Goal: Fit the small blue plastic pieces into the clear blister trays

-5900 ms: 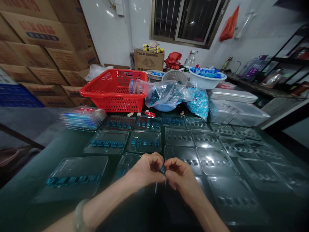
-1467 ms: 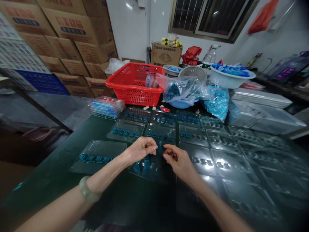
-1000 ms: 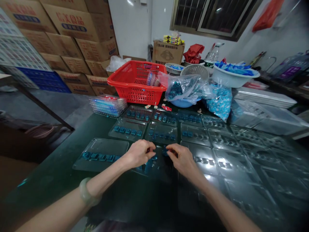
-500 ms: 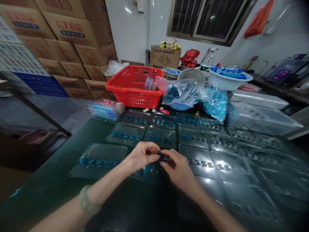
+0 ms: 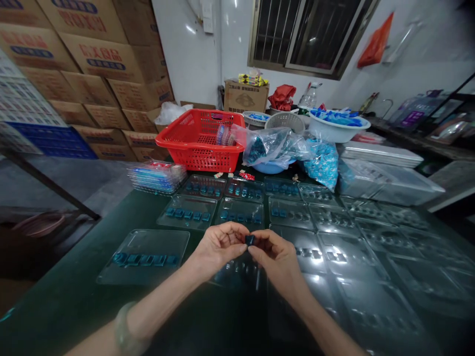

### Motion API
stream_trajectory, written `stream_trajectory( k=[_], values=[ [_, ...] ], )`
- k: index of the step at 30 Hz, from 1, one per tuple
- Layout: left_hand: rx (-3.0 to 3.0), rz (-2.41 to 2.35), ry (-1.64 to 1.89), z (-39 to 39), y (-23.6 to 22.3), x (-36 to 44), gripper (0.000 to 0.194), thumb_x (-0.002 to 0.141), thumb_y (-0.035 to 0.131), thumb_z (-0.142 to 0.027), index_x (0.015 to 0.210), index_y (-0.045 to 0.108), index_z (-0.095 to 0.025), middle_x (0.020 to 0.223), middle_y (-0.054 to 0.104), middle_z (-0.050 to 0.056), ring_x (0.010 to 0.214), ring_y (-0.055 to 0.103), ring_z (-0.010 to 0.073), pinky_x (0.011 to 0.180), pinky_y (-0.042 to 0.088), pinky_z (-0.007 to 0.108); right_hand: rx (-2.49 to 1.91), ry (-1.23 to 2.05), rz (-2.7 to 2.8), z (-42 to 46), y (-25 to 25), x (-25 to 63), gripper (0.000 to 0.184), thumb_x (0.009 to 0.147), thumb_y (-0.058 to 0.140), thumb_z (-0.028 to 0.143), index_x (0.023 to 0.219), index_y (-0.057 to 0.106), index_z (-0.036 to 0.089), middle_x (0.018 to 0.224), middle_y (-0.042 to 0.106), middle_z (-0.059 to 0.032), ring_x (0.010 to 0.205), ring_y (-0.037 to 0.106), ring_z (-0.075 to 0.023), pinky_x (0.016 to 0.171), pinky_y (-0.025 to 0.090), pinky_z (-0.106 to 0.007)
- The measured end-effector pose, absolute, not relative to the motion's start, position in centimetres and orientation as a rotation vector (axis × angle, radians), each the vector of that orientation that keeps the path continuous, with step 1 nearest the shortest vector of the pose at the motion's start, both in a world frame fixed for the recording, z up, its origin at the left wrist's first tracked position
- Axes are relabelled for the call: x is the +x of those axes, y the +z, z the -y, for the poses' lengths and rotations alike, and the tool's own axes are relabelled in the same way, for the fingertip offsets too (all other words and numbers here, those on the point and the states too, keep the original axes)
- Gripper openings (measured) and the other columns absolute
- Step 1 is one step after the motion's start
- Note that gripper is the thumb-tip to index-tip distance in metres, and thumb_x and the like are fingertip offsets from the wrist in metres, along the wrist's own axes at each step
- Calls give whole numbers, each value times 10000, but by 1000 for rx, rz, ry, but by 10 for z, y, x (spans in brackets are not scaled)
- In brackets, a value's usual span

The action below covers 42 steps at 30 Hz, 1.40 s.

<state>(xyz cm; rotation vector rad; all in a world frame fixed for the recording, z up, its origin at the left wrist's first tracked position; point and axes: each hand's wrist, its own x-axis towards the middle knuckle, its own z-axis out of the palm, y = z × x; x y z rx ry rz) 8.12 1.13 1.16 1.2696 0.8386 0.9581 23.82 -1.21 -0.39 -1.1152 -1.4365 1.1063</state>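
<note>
Fingers of left hand (image 5: pixel 218 247) and right hand (image 5: pixel 280 257) clamped on one small dark blue piece (image 5: pixel 250 240), pinched between both sets of tips, above the surface (image 5: pixel 200 321). Clear tray (image 5: pixel 230 272) under the fingers, mostly hidden by the hands; contents hard to read. Left of the fingers: clear tray with row of blue pieces (image 5: pixel 146 259). Just past the fingers: two trays with blue rows, plus one slightly right (image 5: pixel 293 210) with blue only at its left end. Right of the fingers: grid of clear trays (image 5: pixel 354 252), moulded pockets showing.

Farther beyond the fingers: stack of trays (image 5: pixel 156 178) at left, red basket (image 5: pixel 202 160) with plastic-wrapped stuff inside, blue bowl (image 5: pixel 272 168) under a clear bag (image 5: pixel 282 141) of dark teal pieces, patterned light-blue bag (image 5: pixel 322 165) beside it. White basin (image 5: pixel 339 133) behind, heaped with blue wrappers. Surface is dark green, glossy. Room beyond: cartons (image 5: pixel 107 57) stacked far left, barred window (image 5: pixel 311 37) in a pale wall.
</note>
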Motion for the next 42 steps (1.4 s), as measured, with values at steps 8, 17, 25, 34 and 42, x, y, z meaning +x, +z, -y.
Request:
stream_trajectory(
  k=[8, 17, 25, 34, 42],
  values=[
    [1300, -854, 982, -10, 16, 84, 205, 662, 650, -168, 848, 566, -151, 654, 530, -26, 581, 464, 78, 535, 364, 196, -1086, 1300, 1277, 10, -10, 242, 163, 665, 657, 279, 706, 532, 183, 582, 464, 60, 469, 418, -60, 417, 332, -171],
    [813, -708, 901, -12, 8, 94, 120, 701, 622, -176, 812, 587, -147, 598, 541, -32, 445, 417, 26, 417, 284, 158, -874, 1602, 1013, 9, -19, 236, 185, 701, 622, 284, 696, 461, 192, 462, 347, 100, 366, 265, -36, 360, 219, -160],
    [422, -942, 922, -20, -6, 106, 92, 625, 664, -126, 649, 575, -124, 546, 538, -30, 441, 465, 34, 407, 320, 143, -1192, 644, 1598, 20, -20, 238, 199, 751, 541, 166, 940, 565, 223, 815, 524, -12, 674, 506, -114, 589, 425, -232],
    [632, -860, 873, -13, -9, 118, 194, 626, 688, -196, 780, 600, -114, 586, 579, 2, 468, 487, 59, 408, 308, 166, -1228, 496, 1788, 13, -15, 262, 159, 796, 499, 164, 927, 584, 191, 780, 554, -23, 685, 533, -120, 616, 431, -231],
    [730, -866, 777, -21, -3, 136, 276, 658, 657, -208, 899, 555, -122, 659, 579, 19, 508, 509, 89, 429, 343, 201, -1383, 601, 1773, 0, -21, 291, 111, 778, 538, 281, 825, 597, 199, 671, 578, 8, 576, 536, -108, 534, 408, -209]
  ],
)
